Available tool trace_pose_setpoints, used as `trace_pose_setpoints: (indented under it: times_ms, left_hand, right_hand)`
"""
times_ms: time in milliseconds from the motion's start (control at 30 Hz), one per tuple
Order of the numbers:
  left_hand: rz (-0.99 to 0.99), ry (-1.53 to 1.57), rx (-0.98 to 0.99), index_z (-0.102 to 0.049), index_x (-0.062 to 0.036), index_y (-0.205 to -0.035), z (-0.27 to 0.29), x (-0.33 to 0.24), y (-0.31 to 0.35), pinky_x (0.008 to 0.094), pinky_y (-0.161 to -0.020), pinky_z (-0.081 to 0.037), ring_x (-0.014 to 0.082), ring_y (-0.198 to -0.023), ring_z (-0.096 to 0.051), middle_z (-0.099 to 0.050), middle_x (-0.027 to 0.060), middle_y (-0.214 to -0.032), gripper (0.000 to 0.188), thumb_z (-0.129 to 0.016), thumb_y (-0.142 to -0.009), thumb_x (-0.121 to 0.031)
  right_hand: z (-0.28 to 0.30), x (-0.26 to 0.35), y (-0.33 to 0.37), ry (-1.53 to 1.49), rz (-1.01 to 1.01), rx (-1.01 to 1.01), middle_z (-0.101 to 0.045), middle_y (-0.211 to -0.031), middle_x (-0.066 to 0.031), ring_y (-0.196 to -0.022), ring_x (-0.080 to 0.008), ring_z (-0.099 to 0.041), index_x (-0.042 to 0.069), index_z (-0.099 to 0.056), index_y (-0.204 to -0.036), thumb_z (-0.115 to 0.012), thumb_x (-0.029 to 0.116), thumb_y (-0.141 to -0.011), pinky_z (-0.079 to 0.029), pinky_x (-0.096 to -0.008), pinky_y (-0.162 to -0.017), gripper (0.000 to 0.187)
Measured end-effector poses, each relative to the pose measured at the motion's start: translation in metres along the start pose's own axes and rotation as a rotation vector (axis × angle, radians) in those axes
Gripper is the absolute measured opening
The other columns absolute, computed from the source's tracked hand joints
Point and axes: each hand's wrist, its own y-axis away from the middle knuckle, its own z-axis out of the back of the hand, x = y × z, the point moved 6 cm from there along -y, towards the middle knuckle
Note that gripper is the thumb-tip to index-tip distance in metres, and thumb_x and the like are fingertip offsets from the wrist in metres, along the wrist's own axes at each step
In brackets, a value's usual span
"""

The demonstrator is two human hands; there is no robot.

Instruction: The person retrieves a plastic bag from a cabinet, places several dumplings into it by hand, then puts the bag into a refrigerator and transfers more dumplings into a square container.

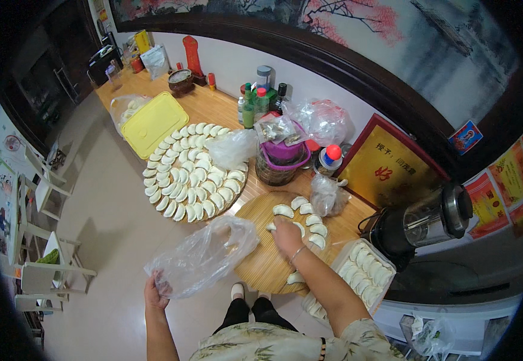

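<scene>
My left hand grips the edge of a clear plastic bag, which hangs puffed out beside the table edge and partly over a round wooden board. Over that board, my right hand is closed, its fingertips pinching a white crescent-shaped dumpling, partly hidden by the fingers. Several more dumplings lie along the board's far and right side. Another dumpling sits at the near edge, left of my right forearm.
Farther left, a round tray is covered with rings of dumplings, beside a yellow lid. A plastic container of dumplings stands right of my forearm, near a black blender. Bottles and a purple-lidded jar line the wall.
</scene>
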Motion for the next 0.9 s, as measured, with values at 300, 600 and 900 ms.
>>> trace_pose_setpoints:
  times_ms: [300, 600, 900]
  left_hand:
    - [0.044, 0.086, -0.006, -0.056, -0.0123, -0.098, 0.0, 0.004, 0.001, 0.0221, -0.035, -0.027, 0.0082, -0.037, -0.034, -0.039, -0.0036, -0.049, 0.022, -0.052, -0.085, -0.03]
    - [0.008, 0.034, 0.014, -0.057, -0.0119, -0.099, -0.011, 0.009, -0.019, 0.0216, -0.036, -0.028, 0.0089, -0.036, -0.034, -0.04, -0.004, -0.05, 0.023, -0.052, -0.085, -0.029]
    - [0.008, -0.002, -0.014, -0.057, -0.0116, -0.093, -0.004, 0.01, -0.004, 0.0224, -0.036, -0.029, 0.0084, -0.039, -0.037, -0.042, -0.0043, -0.053, 0.023, -0.055, -0.085, -0.033]
  right_hand:
    - [0.011, -0.068, 0.057, 0.132, 0.076, 0.394, -0.063, -0.081, -0.0144, -0.074, -0.0337, -0.061, 0.006, -0.063, -0.081, -0.06, 0.029, -0.072, -0.049, -0.0434, -0.064, 0.025]
    - [-0.013, -0.062, 0.109, 0.129, 0.029, 0.427, -0.062, -0.086, -0.0172, -0.085, -0.0335, -0.06, 0.003, -0.057, -0.094, -0.066, 0.023, -0.067, -0.048, -0.0438, -0.072, 0.035]
    - [0.082, -0.029, -0.032, -0.163, -0.051, 0.03, -0.061, -0.089, -0.0193, -0.084, -0.0355, -0.059, 0.007, -0.055, -0.099, -0.057, 0.011, -0.073, -0.046, -0.0439, -0.073, 0.027]
